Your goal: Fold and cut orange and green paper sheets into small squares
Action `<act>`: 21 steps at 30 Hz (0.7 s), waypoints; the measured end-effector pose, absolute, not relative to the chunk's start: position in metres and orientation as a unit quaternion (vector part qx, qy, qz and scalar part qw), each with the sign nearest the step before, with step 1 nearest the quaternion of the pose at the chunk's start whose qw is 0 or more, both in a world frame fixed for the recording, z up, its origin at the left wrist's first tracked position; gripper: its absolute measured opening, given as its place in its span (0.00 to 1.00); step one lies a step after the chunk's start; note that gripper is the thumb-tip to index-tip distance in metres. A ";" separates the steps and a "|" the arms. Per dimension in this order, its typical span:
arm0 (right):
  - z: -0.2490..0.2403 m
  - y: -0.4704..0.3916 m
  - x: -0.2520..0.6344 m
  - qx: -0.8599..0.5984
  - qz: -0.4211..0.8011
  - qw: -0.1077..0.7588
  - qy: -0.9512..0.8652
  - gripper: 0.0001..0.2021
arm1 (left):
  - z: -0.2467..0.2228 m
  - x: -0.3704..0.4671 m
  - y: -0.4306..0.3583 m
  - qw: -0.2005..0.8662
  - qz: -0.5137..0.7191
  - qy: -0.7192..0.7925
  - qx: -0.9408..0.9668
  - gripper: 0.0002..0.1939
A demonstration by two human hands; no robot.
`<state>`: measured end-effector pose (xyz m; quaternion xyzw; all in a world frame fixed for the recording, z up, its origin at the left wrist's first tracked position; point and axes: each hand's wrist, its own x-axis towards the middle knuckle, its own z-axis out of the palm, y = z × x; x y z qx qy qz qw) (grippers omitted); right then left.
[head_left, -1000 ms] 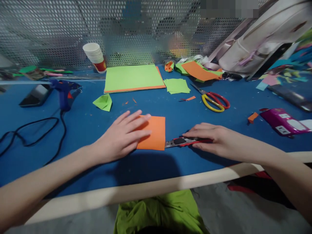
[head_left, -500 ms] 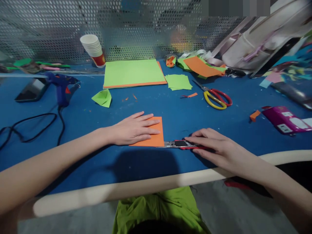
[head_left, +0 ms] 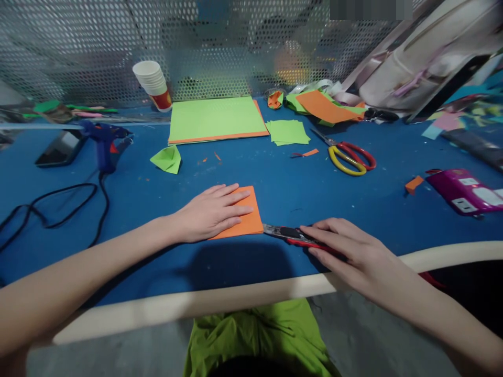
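Note:
My left hand [head_left: 216, 212] lies flat with its fingers spread over a piece of orange paper [head_left: 254, 217], covering its left part. In my right hand [head_left: 349, 246] is a red and black utility knife [head_left: 293, 235], held low over the blue table. Its metal blade points left and meets the paper's lower right corner. Beyond my left hand rests a folded green paper piece [head_left: 168, 159]. Scissors [head_left: 353, 158] with one yellow and one red handle lie farther off to the right.
Green and orange sheets [head_left: 216, 120] and small green squares [head_left: 288, 132] lie toward the perforated screen. At the left are a blue glue gun [head_left: 104, 149] with its cord, a phone [head_left: 61, 148] and stacked paper cups [head_left: 153, 84]. A purple device [head_left: 463, 191] sits at the right.
The knife has tilted, its handle end coming nearer the table's front edge, and my right hand has moved with it. The paper has turned slightly under my left hand.

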<state>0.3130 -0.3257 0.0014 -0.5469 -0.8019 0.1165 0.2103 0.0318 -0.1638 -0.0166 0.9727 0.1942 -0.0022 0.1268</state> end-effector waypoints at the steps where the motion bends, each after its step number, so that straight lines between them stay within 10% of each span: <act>1: 0.001 -0.326 0.312 -0.546 0.120 0.213 -0.801 0.17 | -0.016 0.032 -0.166 0.120 -0.001 0.201 0.972 0.22; 21: -0.004 -0.326 0.306 -0.523 0.098 0.217 -0.818 0.14 | -0.012 0.034 -0.188 -0.011 -0.027 0.221 0.975 0.23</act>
